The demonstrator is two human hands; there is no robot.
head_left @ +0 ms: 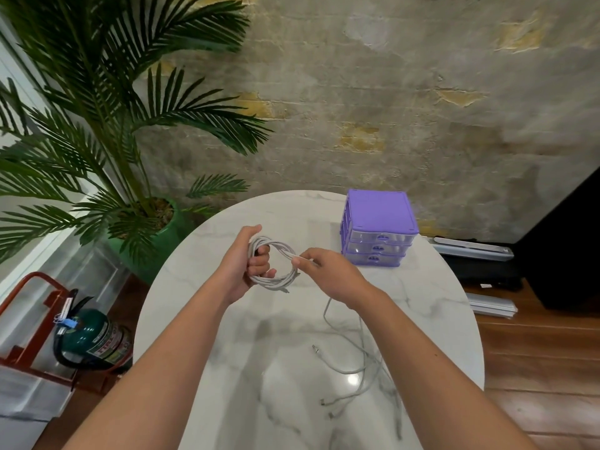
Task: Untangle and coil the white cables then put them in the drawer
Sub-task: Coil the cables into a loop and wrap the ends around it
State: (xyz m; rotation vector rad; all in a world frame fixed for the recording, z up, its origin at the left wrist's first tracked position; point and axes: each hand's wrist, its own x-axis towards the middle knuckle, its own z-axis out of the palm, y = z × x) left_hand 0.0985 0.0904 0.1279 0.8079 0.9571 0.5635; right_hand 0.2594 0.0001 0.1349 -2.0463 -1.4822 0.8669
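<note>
Mostly looped white cable (pixel 276 264), smooth, round coil, gripped by both hands (pixel 246 261)

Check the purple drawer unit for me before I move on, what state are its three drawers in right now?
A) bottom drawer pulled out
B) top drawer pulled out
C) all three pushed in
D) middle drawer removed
C: the three clear drawer fronts of the purple drawer unit sit flush in the frame, while the left hand grips the coiled white cable and the right hand pinches its strand.
</note>
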